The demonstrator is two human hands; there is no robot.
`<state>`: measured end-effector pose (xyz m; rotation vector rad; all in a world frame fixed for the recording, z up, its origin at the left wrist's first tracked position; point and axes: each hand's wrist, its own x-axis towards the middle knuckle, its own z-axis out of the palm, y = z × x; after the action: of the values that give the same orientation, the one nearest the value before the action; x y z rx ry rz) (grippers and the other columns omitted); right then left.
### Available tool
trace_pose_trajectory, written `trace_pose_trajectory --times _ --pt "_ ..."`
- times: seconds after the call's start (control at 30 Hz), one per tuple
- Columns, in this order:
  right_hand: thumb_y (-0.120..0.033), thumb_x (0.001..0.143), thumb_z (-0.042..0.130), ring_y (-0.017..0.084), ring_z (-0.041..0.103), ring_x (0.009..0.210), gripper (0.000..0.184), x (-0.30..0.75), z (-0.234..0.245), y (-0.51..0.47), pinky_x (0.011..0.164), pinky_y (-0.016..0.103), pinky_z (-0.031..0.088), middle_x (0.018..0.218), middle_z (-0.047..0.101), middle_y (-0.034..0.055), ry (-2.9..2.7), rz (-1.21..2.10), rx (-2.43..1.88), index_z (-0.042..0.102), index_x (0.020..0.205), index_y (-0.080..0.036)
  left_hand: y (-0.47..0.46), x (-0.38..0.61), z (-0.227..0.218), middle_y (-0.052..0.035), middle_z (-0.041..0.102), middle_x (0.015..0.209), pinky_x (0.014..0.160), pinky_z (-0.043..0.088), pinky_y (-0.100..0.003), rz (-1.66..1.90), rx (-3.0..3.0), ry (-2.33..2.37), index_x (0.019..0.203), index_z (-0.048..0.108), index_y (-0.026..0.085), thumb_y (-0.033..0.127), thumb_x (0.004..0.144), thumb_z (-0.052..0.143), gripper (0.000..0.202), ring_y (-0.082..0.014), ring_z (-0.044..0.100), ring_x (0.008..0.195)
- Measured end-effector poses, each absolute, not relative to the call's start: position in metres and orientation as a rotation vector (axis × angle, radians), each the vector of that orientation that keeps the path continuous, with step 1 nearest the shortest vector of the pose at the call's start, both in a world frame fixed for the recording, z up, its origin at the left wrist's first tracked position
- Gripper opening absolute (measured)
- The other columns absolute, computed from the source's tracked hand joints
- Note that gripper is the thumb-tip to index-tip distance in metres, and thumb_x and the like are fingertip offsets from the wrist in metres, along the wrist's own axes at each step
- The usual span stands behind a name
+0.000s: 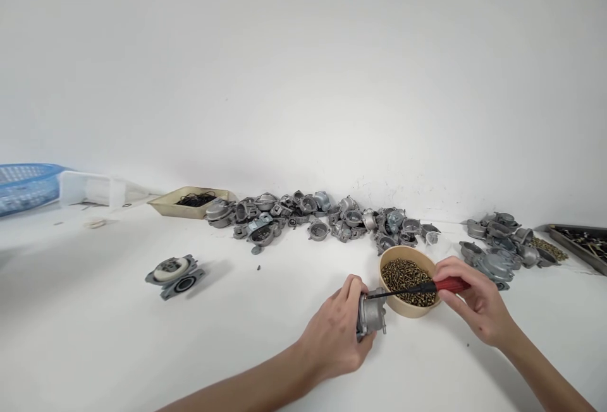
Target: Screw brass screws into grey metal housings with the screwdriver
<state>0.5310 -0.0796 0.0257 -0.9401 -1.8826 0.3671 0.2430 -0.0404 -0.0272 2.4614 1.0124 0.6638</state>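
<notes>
My left hand (339, 330) is wrapped round a grey cast-metal housing (373, 315), held above the white table in front of me. Between the fingers and thumb of my right hand (478, 301) is a screwdriver (453, 284) with a red and black handle. Its thin shaft points left, and the tip meets the upper edge of the housing, close to my left fingers. Behind the shaft stands a round tan bowl (410, 311) full of small brass-coloured screws (405, 275). My left hand covers the housing's left side.
Grey metal castings (265, 210) lie heaped along the wall, with another pile (497, 248) at right. A casting with a white round insert (173, 272) sits at left. Farther out are a tan tray (164, 206) of black rings, a blue basket (33, 189) and a dark tray (576, 244).
</notes>
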Motion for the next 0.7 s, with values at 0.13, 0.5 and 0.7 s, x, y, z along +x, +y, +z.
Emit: trace_pose_trajectory --times 0.13,0.5,0.7 --pt "-0.029 0.108 0.055 0.013 0.052 0.049 0.019 0.533 0.020 -0.078 0.042 0.023 0.048 0.075 0.064 0.0034 -1.866 0.325 -1.012 0.073 0.102 -0.024 -0.040 0.243 -0.029 -0.0073 0.052 0.114 0.075 0.058 -0.045 0.697 2.477 0.998 0.116 0.028 0.027 0.024 0.084 0.059 0.044 -0.0273 0.064 0.087" --pt "-0.024 0.107 0.055 0.016 0.062 0.058 0.017 0.529 0.032 -0.081 0.046 0.022 0.054 0.079 0.067 0.0053 -1.928 0.326 -0.939 0.072 0.108 -0.025 -0.040 0.243 -0.028 -0.0052 0.054 0.109 0.076 0.057 -0.041 0.735 2.479 1.005 0.113 0.033 0.026 0.022 0.081 0.060 0.043 -0.0264 0.065 0.086" --pt "-0.027 0.105 0.061 0.026 0.071 0.098 0.017 0.530 0.029 -0.082 0.068 0.030 0.067 0.116 0.068 0.0142 -1.928 0.436 -0.943 0.073 0.117 -0.026 -0.039 0.242 -0.027 -0.0064 0.054 0.111 0.075 0.057 -0.041 0.714 2.491 1.011 0.113 0.032 0.026 0.023 0.082 0.060 0.041 -0.0263 0.065 0.087"
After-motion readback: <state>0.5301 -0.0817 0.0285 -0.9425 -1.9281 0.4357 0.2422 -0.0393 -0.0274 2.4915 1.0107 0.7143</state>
